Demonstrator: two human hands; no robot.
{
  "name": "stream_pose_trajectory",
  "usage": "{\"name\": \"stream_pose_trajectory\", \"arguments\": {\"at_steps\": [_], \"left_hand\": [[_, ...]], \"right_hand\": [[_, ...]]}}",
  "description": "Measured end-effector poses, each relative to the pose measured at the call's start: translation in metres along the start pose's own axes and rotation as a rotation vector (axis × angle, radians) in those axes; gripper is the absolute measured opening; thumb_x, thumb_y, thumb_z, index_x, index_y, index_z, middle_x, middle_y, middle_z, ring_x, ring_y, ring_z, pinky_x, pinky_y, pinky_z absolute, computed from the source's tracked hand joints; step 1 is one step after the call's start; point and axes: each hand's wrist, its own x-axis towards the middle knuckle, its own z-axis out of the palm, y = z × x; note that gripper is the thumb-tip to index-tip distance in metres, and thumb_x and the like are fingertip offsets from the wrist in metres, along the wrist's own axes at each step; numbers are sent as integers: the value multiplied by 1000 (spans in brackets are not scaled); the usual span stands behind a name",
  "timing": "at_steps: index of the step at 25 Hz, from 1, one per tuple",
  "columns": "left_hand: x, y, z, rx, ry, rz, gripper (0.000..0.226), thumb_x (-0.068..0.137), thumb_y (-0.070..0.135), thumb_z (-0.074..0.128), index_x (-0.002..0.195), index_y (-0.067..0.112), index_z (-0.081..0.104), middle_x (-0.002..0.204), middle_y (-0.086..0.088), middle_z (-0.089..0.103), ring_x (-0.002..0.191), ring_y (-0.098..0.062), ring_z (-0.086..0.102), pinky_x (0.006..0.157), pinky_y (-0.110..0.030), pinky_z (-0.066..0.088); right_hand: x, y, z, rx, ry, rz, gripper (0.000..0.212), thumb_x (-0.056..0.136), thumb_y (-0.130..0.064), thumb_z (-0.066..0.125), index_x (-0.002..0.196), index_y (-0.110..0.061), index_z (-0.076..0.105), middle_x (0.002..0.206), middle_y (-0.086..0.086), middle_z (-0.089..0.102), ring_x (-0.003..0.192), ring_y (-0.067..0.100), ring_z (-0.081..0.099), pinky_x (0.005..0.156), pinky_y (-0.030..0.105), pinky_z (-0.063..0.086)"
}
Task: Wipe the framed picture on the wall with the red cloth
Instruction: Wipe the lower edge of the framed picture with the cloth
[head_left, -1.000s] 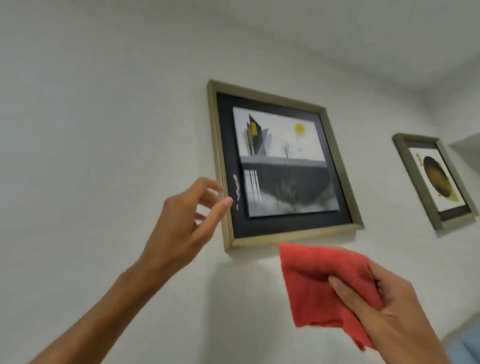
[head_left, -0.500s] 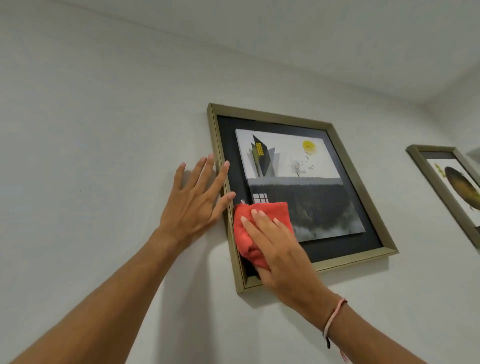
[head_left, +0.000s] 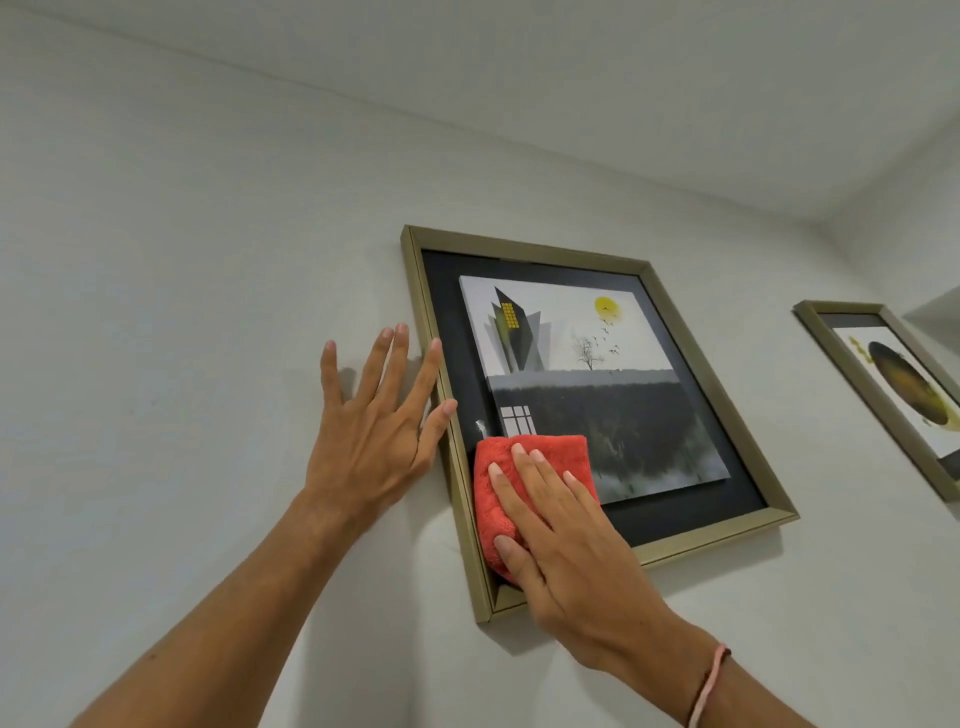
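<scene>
The framed picture (head_left: 670, 322) hangs on the white wall, with a gold frame, a black mat and a print of a dark building under a yellow sun. My right hand (head_left: 566, 535) presses the folded red cloth (head_left: 498, 462) flat against the picture's lower left corner. A small white smear (head_left: 480, 427) shows on the black mat just above the cloth. My left hand (head_left: 374, 431) lies flat on the wall with fingers spread, its thumb and index fingertip touching the frame's left edge.
A second gold-framed picture (head_left: 883, 395) with a dark round shape hangs to the right, partly cut off by the view's edge. The ceiling (head_left: 571, 78) meets the wall above. A wall corner stands at the far right.
My right hand brought the red cloth up from below the frame onto the picture's lower left corner. My left hand went from hovering to flat on the wall beside the frame.
</scene>
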Motion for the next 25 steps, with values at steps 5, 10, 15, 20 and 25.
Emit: {"name": "stream_pose_trajectory", "arguments": {"at_steps": [5, 10, 15, 20, 25], "left_hand": [[2, 0, -2, 11, 24, -33, 74, 90, 60, -13, 159, 33, -19, 171, -15, -22, 159, -31, -19, 121, -74, 0], [2, 1, 0, 23, 46, -50, 67, 98, 56, -3, 159, 35, -19, 171, -16, -23, 159, -32, -20, 120, -76, 2], [4, 0, 3, 30, 39, -63, 68, 97, 58, 0, 160, 36, -16, 172, -15, -18, 160, -32, -17, 120, -77, 2], [4, 0, 6, 24, 38, -73, 72, 94, 63, -1, 160, 37, -15, 173, -13, -16, 160, -32, -17, 120, -77, -1], [4, 1, 4, 24, 27, -66, 75, 91, 64, -9, 160, 36, -16, 173, -13, -17, 159, -32, -18, 120, -76, -2]], "right_hand": [[46, 11, -6, 7, 83, -15, 65, 99, -54, 13, 158, -35, -6, 168, -10, -10, 153, 6, -16, 127, 38, -2], [108, 20, -36, 23, -11, -8, 64, 104, -46, 25, 159, -30, -4, 169, -2, -12, 155, 15, -13, 127, 47, -1], [38, 13, -20, 68, -19, -72, 66, 99, -58, 21, 156, -40, -8, 166, -12, -20, 151, 5, -23, 124, 37, -10], [-35, 6, 1, 47, -132, -21, 65, 87, -75, -5, 146, -54, -23, 158, -24, -33, 145, -3, -34, 122, 34, -17], [0, -1, 1, -110, 38, -12, 70, 93, -63, -4, 157, -34, -1, 168, -1, 0, 155, 22, -2, 125, 47, 6]]}}
